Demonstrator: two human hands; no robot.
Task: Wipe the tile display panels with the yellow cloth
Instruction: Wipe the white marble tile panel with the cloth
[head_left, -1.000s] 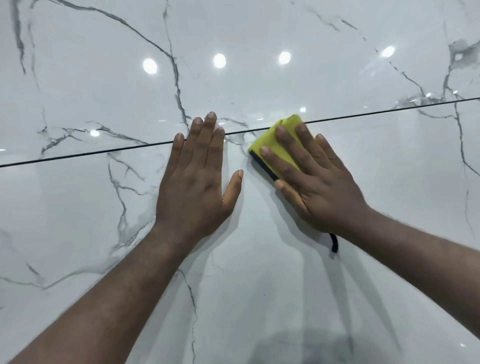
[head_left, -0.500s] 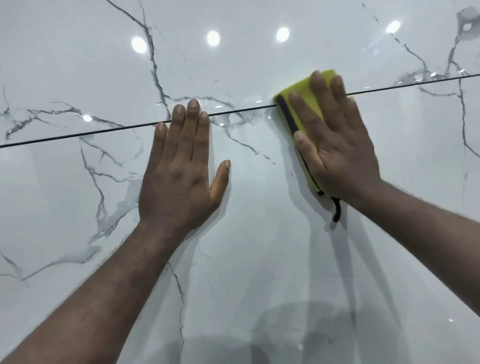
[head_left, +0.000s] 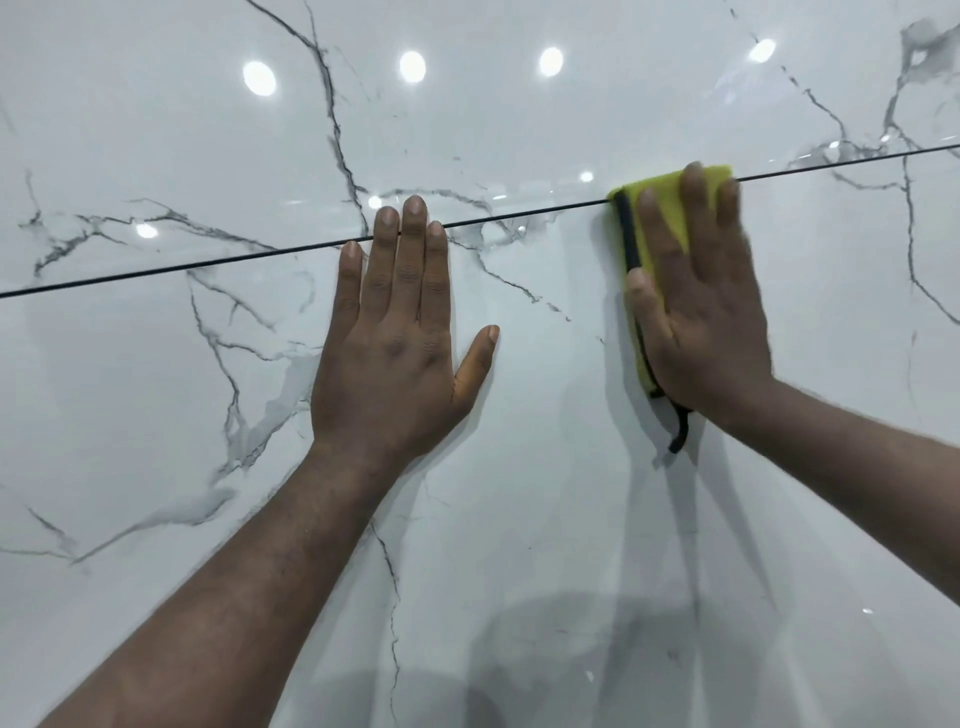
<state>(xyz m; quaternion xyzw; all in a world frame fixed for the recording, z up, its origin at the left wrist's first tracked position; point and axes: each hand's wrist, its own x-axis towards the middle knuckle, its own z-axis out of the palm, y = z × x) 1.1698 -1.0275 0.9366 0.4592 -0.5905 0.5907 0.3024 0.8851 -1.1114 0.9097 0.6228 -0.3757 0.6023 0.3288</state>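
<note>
**A:** Head view first: where does the yellow cloth sit against the grip?

**B:** Directly beneath it. The right hand lies flat on the cloth with its fingers straight and slightly apart, pressing it to the tile. Nothing is curled round it. That is right of centre, in the upper half of the frame.

**A:** And its long axis?

**B:** Up and down the frame, in line with the fingers. Its top end crosses the dark joint onto the upper panel. The rest lies on the lower panel, and a black loop dangles below the heel of the hand.

**A:** The other hand?

**B:** The left hand is spread flat on the lower panel at centre frame and holds nothing. Its fingertips just cross the joint. It is well apart from the cloth, so the right hand is plainly the working one.

**A:** What does the next stroke turn on?

**B:** As I judge it, the cloth stands crosswise to the joint, so a sideways sweep along that line would cover both panels at once. Bare tile runs off to the right, while to the left the bracing hand is in the path. The right hand's outer edge is blurred, and I cannot tell its direction.
</note>
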